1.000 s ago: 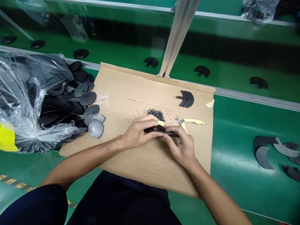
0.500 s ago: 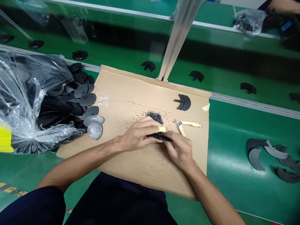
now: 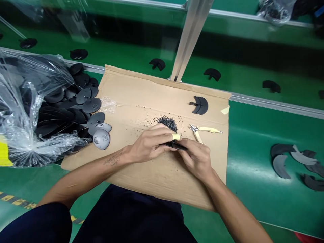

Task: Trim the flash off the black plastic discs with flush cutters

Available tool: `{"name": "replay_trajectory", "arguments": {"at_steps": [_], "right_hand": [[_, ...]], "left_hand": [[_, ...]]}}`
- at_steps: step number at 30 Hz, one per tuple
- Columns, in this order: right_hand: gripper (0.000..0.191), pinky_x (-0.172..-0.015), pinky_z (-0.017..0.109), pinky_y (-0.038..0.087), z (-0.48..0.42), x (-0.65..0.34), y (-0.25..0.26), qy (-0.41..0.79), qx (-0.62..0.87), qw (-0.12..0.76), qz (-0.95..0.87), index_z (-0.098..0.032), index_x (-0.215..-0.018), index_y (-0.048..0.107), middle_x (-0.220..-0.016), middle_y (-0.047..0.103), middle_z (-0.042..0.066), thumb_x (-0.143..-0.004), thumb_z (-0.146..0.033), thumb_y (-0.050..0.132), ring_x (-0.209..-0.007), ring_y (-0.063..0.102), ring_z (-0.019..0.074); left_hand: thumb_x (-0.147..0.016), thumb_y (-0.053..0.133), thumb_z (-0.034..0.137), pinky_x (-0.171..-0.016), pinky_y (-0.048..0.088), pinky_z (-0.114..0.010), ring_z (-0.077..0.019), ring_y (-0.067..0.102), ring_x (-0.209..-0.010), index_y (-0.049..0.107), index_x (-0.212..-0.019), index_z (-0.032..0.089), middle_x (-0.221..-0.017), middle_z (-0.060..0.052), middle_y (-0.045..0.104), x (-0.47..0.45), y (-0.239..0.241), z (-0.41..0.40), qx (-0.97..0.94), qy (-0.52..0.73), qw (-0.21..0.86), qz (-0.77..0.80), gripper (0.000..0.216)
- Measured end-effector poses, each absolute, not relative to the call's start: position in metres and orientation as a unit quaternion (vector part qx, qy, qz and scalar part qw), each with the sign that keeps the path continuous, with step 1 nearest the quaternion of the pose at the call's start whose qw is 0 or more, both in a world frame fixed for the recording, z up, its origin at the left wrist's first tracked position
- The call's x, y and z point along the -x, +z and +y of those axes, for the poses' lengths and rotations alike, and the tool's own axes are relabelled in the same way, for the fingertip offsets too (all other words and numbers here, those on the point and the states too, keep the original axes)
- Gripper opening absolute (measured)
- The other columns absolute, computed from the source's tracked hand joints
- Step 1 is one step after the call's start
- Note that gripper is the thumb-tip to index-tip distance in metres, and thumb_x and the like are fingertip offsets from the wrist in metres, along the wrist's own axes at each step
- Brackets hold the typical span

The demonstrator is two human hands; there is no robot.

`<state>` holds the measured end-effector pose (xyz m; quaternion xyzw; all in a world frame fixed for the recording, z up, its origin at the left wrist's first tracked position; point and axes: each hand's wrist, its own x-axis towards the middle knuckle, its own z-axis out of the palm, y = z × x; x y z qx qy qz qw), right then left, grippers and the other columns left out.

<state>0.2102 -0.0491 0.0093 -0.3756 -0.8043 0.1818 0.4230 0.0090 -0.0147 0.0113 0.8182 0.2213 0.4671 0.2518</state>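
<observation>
Both hands grip one black plastic part (image 3: pixel 176 145) over the cardboard sheet (image 3: pixel 141 89). My left hand (image 3: pixel 154 143), with yellow tape round a finger, is closed on its left end. My right hand (image 3: pixel 196 157) pinches the other end; my fingers hide much of the part's shape. Just beyond the hands lies a heap of small black plastic bits (image 3: pixel 167 123). Side cutters with yellow handles (image 3: pixel 206 129) rest to the right, jaws pointing left. Farther back is a crescent-shaped black part (image 3: pixel 201 105) with a stem.
At left, a clear plastic bag (image 3: pixel 32 135) spills many black oval discs (image 3: pixel 92 105). Curved pieces (image 3: pixel 280 165) lie on the green table (image 3: pixel 249 195) at right. A metal post (image 3: pixel 189 37) rises behind the cardboard, and more black parts (image 3: pixel 212 73) lie spaced along the green strip beyond.
The camera view has shifted slightly. Both hands keep hold of the black plastic part in nearly the same place and pose; the cutters and heap have not moved on the cardboard.
</observation>
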Motion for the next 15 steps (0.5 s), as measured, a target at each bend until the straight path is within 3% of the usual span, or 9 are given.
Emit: {"name": "replay_trajectory", "arguments": {"at_steps": [9, 15], "right_hand": [[0.024, -0.074, 0.026, 0.063, -0.0507, -0.2117, 0.0110, 0.194, 0.374, 0.421, -0.803, -0.021, -0.111, 0.069, -0.095, 0.079, 0.005, -0.092, -0.008, 0.062, -0.084, 0.077, 0.0174], [0.024, -0.071, 0.026, 0.064, -0.0481, -0.2123, 0.0092, 0.217, 0.364, 0.422, -0.801, -0.022, -0.113, 0.069, -0.094, 0.079, 0.005, -0.094, -0.010, 0.060, -0.080, 0.077, 0.0170]], "left_hand": [[-0.097, 0.064, 0.022, -0.084, 0.058, -0.036, -0.0180, 0.070, -0.094, 0.068, -0.118, 0.018, -0.100, -0.010, 0.077, -0.0118, 0.0095, -0.0174, -0.796, 0.496, 0.280, 0.204, 0.022], [-0.093, 0.069, 0.019, -0.080, 0.059, -0.033, -0.0165, 0.070, -0.085, 0.070, -0.102, 0.016, -0.091, -0.008, 0.077, -0.0135, 0.0097, -0.0180, -0.786, 0.515, 0.259, 0.225, 0.010]]}}
